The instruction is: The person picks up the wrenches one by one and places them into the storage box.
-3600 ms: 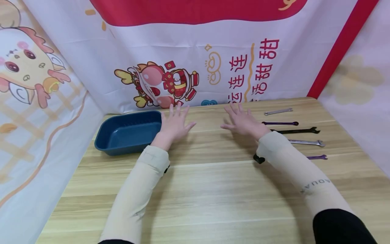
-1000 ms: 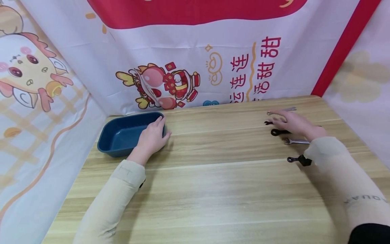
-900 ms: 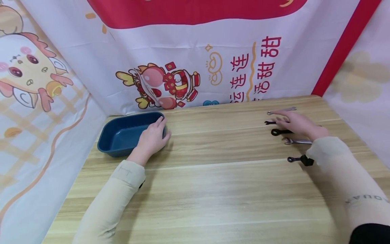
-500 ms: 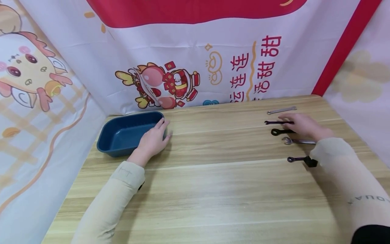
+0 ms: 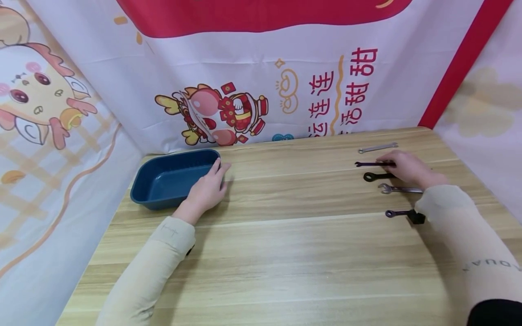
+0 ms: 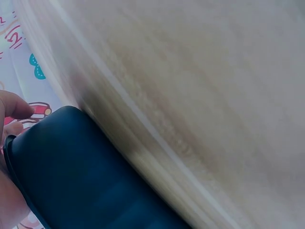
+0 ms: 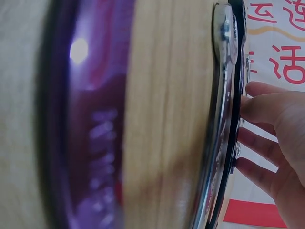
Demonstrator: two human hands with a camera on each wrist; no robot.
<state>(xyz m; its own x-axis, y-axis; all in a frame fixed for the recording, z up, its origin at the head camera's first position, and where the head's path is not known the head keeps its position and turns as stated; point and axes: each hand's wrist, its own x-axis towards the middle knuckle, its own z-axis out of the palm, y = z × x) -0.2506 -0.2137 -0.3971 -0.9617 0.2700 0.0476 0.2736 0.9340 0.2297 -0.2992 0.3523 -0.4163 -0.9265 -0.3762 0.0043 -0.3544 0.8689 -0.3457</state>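
My left hand grips the right end of the dark blue plastic bin; in the left wrist view its thumb and fingers sit either side of the rim. At the right, my right hand pinches the thin dark purple wrench, whose left end sticks out from the fingers. Just nearer lies a black wrench, partly under the hand. A silver wrench and a purple wrench lie closer, both partly hidden by the forearm. The purple one looms large in the right wrist view.
A small silver wrench lies behind the right hand, near the back of the wooden table. Printed white cloth hangs at the back and on both sides. The bin's visible inside holds nothing.
From hovering over the table's middle, the hands have parted: the left to the bin, the right to the wrenches. Lately the right fingers drew back from the rear silver wrench onto the dark purple one.
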